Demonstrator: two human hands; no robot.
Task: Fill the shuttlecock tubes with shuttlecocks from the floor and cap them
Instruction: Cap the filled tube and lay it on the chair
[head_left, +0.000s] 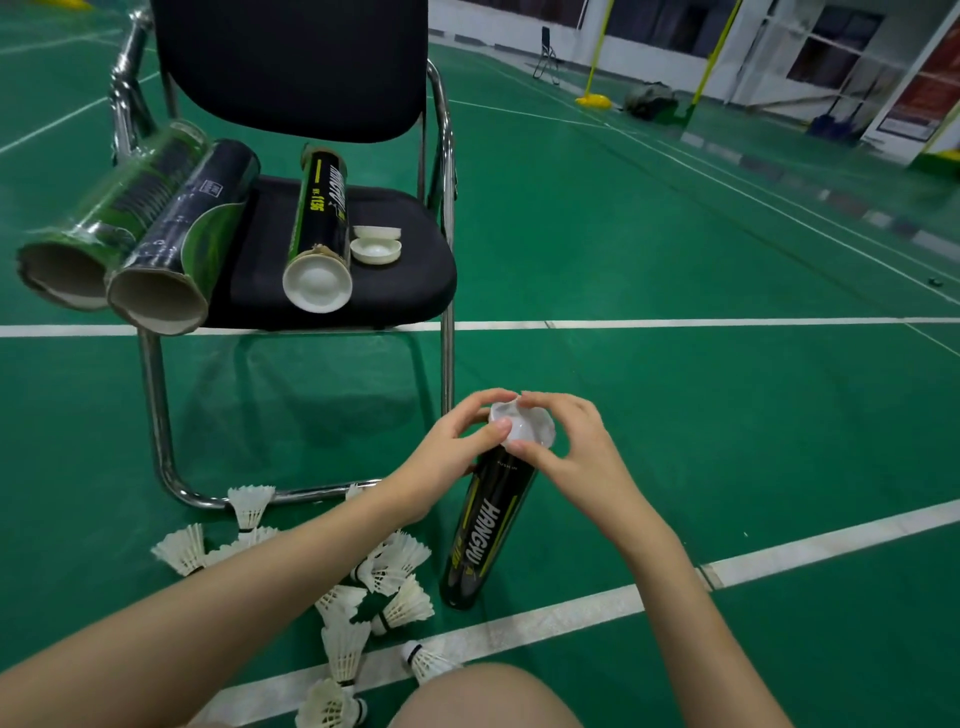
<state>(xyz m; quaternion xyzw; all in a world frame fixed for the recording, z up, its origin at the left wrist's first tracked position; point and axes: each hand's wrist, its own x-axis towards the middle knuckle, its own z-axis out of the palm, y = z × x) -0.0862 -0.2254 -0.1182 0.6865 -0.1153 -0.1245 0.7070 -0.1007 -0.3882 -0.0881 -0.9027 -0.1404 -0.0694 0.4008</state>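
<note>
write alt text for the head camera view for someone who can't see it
Both hands, left hand and right hand, press a white cap onto a black shuttlecock tube standing on the green court floor. Loose shuttlecocks lie scattered to its left. Behind, a black chair holds one capped tube, two open tubes and spare caps.

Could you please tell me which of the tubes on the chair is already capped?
The HANGYU tube lying mid-seat; the two tubes leaning at the seat's left edge are open.
</note>
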